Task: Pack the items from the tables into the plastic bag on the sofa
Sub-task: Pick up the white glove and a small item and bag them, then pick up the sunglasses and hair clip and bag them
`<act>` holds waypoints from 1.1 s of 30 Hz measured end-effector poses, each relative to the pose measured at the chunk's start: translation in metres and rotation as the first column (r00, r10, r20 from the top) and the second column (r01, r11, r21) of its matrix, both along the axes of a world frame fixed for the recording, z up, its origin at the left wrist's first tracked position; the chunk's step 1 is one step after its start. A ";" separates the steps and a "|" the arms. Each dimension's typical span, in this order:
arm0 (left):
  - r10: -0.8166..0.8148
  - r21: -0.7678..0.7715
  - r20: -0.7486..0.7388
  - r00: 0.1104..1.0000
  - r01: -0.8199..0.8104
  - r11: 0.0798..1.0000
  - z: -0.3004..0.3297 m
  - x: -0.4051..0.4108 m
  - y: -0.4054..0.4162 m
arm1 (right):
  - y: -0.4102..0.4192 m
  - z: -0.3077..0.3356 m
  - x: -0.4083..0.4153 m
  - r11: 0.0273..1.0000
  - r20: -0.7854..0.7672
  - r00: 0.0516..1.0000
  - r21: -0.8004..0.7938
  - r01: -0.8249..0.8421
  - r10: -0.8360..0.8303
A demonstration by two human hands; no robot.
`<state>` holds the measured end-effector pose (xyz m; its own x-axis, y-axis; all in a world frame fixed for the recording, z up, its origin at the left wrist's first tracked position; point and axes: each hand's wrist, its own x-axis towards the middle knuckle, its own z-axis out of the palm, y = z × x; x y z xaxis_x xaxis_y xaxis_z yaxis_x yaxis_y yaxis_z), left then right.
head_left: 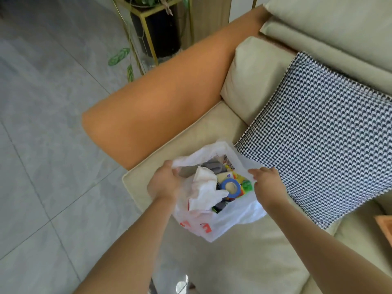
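A white plastic bag (235,217) with red print stands on the beige sofa seat (244,257), its mouth held wide. My left hand (164,183) grips the bag's left rim. My right hand (268,183) pinches the right rim. Inside the bag lie a blue tape roll (231,187), a crumpled white cloth (204,187), a grey fabric piece (212,166) and yellow-green packets (244,183). Deeper contents are hidden.
A black-and-white houndstooth cushion (322,141) leans right beside the bag. The orange sofa armrest (169,98) runs along the left. Behind it a black planter on a gold stand (157,32) sits on grey floor tiles (42,145).
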<state>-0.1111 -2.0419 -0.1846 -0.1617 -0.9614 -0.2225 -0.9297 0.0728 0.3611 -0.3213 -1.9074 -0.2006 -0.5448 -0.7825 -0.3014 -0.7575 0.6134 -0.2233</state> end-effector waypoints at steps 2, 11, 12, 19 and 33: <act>0.010 -0.056 -0.001 1.000 -0.011 0.998 0.015 0.004 0.000 | 0.005 0.011 -0.003 1.000 -0.005 1.000 -0.008 -0.002 0.002; 0.039 -0.004 -0.087 0.995 -0.040 0.999 0.019 0.000 0.042 | 0.043 0.016 0.015 0.994 -0.014 0.996 0.059 -0.092 0.093; 0.041 0.004 -0.108 0.993 -0.041 0.999 0.018 0.000 0.048 | 0.048 0.014 0.018 0.992 -0.012 0.995 0.074 -0.103 0.104; 0.041 0.114 -0.037 0.998 -0.037 0.993 0.033 0.017 0.089 | 0.067 0.017 0.031 0.970 0.055 0.974 0.101 -0.223 0.218; -0.005 0.336 0.330 0.944 -0.112 0.935 0.099 0.114 0.260 | 0.124 0.095 0.152 0.731 0.082 0.756 0.206 -0.650 0.649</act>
<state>0.0033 -1.7817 -0.0852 0.0244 -0.8194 -0.5727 -0.9978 -0.0549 0.0361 -0.1698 -1.7832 -0.1054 0.0746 -0.8630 -0.4997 -0.9882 0.0032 -0.1532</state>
